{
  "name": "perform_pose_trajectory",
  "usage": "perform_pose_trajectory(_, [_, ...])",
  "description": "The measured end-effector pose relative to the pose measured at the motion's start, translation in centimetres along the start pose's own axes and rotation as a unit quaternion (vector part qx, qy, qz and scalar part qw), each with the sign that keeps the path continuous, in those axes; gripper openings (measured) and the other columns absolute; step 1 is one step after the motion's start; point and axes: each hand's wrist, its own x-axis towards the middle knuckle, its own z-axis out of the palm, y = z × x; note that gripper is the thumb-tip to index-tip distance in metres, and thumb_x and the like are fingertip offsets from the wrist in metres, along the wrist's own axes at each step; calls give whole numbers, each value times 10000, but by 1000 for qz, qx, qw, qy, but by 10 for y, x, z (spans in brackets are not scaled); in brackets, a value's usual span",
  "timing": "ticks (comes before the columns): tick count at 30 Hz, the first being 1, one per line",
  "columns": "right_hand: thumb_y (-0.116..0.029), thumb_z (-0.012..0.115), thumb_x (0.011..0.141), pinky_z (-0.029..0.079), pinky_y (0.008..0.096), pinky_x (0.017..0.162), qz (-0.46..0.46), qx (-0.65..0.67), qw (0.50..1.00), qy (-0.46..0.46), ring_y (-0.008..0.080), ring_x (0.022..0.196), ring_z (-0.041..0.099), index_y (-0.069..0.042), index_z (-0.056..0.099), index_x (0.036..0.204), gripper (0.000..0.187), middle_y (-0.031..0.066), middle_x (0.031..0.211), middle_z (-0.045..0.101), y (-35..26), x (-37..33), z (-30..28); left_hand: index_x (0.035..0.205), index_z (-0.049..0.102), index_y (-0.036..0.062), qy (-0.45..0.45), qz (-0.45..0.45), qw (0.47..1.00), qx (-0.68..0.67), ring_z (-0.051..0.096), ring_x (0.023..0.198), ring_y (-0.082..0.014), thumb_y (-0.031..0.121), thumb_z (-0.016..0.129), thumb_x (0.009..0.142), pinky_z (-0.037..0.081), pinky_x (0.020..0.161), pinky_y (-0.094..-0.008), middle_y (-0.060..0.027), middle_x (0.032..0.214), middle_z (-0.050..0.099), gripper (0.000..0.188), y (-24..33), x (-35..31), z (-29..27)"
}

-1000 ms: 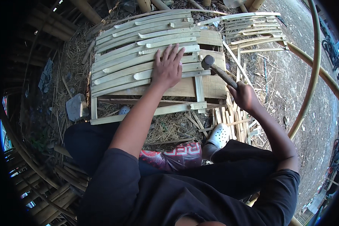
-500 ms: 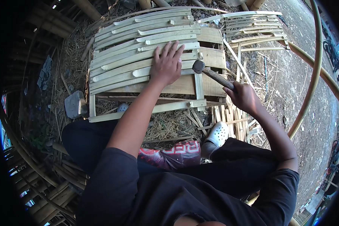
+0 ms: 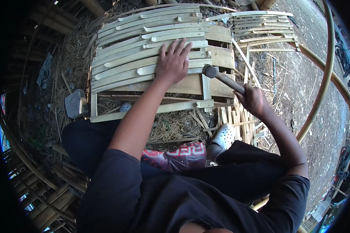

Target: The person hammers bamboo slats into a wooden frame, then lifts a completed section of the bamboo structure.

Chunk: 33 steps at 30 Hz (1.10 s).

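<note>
My left hand [image 3: 172,64] lies flat with fingers spread across pale bamboo slats [image 3: 124,56], which run side by side over a wooden board [image 3: 218,57]. In my right hand [image 3: 253,101] is a hammer [image 3: 229,82], gripped by its wooden handle. The dark hammer head is close to the right ends of the slats, by an upright strip [image 3: 206,87]; whether it touches them I cannot tell. A separate slat [image 3: 173,108] crosses the near side of the panel, its right end over the upright strip.
A second slatted piece [image 3: 265,29] lies at the back right. Cut strips [image 3: 239,120] are piled beside my shoe [image 3: 224,136]. A stone block [image 3: 76,103] sits left of the panel. Long bamboo poles [image 3: 324,77] arc along the right. Shavings litter the ground.
The hammer head has shifted slightly right and toward me, near the slat ends. My left hand stays on the slats.
</note>
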Motion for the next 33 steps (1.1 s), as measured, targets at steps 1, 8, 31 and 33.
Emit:
perform_pose_trajectory(1, [-411,698,967,555,488,569,76,-41,994,-69,434,603,685,19,625,845,453,224,605,640,2,1,4,1600,357,220,-3,2,1000,-3,329,1519,-259,262,424,1025,178,1247,-549,-58,1653,354,580,2,-3,1])
perform_pose_trajectory(8, [-436,645,998,550,493,614,53,29,998,-34,459,632,673,52,630,836,515,261,615,618,-5,4,-17,1596,360,237,-12,-11,1000,3,311,1530,-257,262,407,1032,162,1256,-550,-53,1655,351,567,-2,-3,-1])
perform_pose_trajectory(31, [-313,706,960,548,501,663,-49,80,994,62,471,736,695,68,631,975,389,298,703,645,3,-12,-21,1596,364,238,2,-2,1000,10,328,1521,-256,268,412,1037,179,1250,-543,-46,1657,352,562,-2,0,1])
perform_pose_trajectory(33, [-351,676,985,539,517,674,95,44,992,-64,474,748,693,66,636,936,422,298,705,648,-6,-1,-16,1596,362,237,-1,0,1000,5,327,1521,-256,269,411,1038,177,1250,-542,-46,1659,350,562,-1,-1,2])
